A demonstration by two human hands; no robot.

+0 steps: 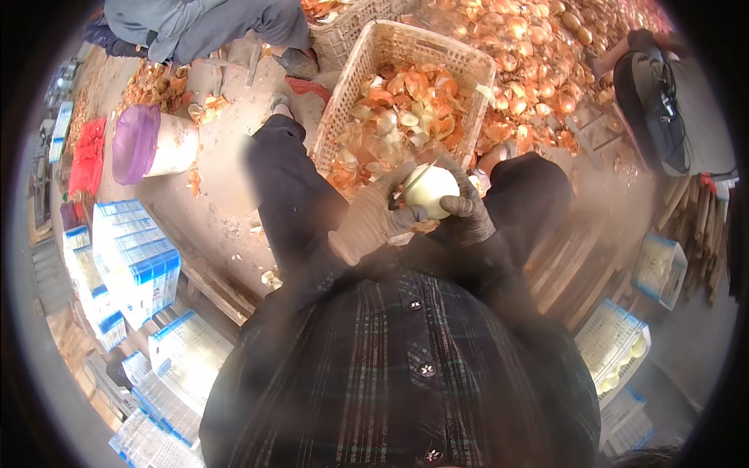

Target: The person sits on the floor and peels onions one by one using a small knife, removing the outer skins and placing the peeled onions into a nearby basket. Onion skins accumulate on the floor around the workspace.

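Observation:
My left hand [371, 213], in a light, soiled glove, holds a small knife [412, 182] with a thin dark blade. The blade lies against the near-left side of a peeled white onion [437, 188]. My right hand [473, 210], in a darker grey glove, grips that onion from the right, its thumb across the lower front. Both hands are between my knees, over the near end of a plastic crate [329, 126]. Loose onion skins [404, 111], orange and pale, are heaped inside the crate.
Unpeeled onions [526, 76] form a large pile beyond the crate. A white bucket [175, 146] with a purple rim lining lies left. White-and-blue crates [137, 263] are stacked behind it; another crate [614, 345] holds pale onions. People sit at upper left [216, 29] and right [673, 105].

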